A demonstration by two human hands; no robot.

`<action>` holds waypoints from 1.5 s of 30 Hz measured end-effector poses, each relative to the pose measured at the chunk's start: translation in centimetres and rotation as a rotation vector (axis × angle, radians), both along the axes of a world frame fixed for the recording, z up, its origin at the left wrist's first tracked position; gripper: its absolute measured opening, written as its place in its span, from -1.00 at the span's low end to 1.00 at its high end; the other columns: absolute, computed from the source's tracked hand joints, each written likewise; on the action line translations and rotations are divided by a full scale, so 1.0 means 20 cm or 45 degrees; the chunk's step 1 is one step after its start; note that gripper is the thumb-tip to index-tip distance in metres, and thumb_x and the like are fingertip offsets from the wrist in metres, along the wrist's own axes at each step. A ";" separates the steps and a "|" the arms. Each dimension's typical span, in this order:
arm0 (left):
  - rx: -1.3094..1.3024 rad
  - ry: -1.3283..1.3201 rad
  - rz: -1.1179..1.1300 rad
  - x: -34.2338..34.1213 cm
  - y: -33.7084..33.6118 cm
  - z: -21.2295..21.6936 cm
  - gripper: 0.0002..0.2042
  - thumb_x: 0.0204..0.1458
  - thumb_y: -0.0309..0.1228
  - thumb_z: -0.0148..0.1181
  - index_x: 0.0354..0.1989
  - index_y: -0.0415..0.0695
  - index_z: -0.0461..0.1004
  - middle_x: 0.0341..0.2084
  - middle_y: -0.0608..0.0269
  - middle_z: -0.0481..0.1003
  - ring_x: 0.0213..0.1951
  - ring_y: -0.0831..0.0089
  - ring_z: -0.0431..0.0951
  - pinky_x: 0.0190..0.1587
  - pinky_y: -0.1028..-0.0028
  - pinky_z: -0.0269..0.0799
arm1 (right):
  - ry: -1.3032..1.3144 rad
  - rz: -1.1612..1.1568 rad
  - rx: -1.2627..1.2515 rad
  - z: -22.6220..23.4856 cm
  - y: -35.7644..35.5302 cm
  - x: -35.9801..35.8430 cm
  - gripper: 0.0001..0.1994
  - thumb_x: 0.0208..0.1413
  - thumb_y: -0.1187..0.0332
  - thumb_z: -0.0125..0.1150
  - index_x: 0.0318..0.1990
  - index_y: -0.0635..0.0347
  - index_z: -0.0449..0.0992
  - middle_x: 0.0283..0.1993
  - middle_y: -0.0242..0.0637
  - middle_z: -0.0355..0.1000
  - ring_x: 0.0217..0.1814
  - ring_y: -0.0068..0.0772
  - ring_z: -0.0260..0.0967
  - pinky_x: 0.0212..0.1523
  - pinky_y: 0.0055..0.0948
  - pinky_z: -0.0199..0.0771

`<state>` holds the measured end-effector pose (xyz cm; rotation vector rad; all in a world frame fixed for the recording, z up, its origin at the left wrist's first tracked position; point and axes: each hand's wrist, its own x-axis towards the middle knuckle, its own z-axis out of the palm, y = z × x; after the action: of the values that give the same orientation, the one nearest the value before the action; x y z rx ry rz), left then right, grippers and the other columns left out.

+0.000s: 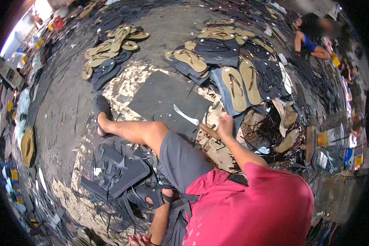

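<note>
My right hand (224,126) is closed around the wooden handle of a knife (209,132). Its curved, pale blade points up and to the left, over the lower edge of a dark flat rubber sheet (164,96). At the bottom edge of the view, my left hand (140,239) has its fingers stretched out, apparently empty and partly cut off. Beside the right hand, a pair of tan flip-flops (233,88) lies on dark sheeting. Dark rubber offcuts (129,174) are heaped between my outstretched leg and the left hand.
More tan flip-flops (119,41) lie in a pile at the far left, and others (190,60) on dark slabs at the far right. Loose scraps and dark strips (260,131) surround the right forearm. Another person (311,43) sits at the upper right. A clear container (330,158) stands at right.
</note>
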<state>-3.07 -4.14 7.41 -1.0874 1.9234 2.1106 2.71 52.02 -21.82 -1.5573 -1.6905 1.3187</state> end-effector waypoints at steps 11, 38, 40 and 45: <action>0.029 -0.036 -0.073 -0.04 0.03 0.00 -0.47 0.42 -0.08 -0.06 0.41 -0.15 0.21 0.28 0.12 0.33 0.07 0.25 0.44 0.17 0.32 0.44 | 1.143 -0.786 -0.436 1.08 1.00 0.08 -0.44 0.01 -0.09 0.42 0.12 -0.13 0.43 -0.11 -0.47 0.32 -0.17 -0.45 0.26 -0.41 -0.44 0.27; 0.134 0.011 -0.162 -0.03 -0.05 -0.07 -0.38 0.38 -0.02 -0.01 0.49 -0.08 0.11 0.37 0.17 0.22 0.23 0.21 0.33 0.23 0.12 0.45 | 1.081 -0.056 -0.589 0.44 0.33 -0.29 -0.73 0.16 0.40 0.18 0.00 0.21 0.56 -0.05 -0.28 0.54 -0.08 -0.33 0.51 -0.02 -0.27 0.55; 0.141 0.011 -0.164 -0.02 -0.05 -0.07 -0.38 0.38 -0.02 -0.01 0.49 -0.08 0.11 0.37 0.17 0.22 0.24 0.21 0.33 0.24 0.12 0.43 | 1.040 0.107 -0.534 0.43 0.39 -0.29 -0.77 0.14 0.41 0.19 -0.06 0.24 0.56 -0.11 -0.30 0.51 -0.15 -0.35 0.49 -0.11 -0.30 0.55; 0.169 0.007 -0.180 -0.03 -0.05 -0.08 -0.38 0.39 -0.02 -0.02 0.49 -0.09 0.11 0.37 0.17 0.23 0.26 0.21 0.32 0.27 0.13 0.39 | 0.578 0.215 -0.592 0.42 0.50 -0.31 -0.67 0.24 0.29 0.26 0.11 0.18 0.55 0.01 -0.29 0.60 0.01 -0.34 0.57 0.05 -0.24 0.62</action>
<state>-3.68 -5.20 5.83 -0.8934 1.7756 2.1310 -3.52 62.04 -13.45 -1.2170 -1.3080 2.0824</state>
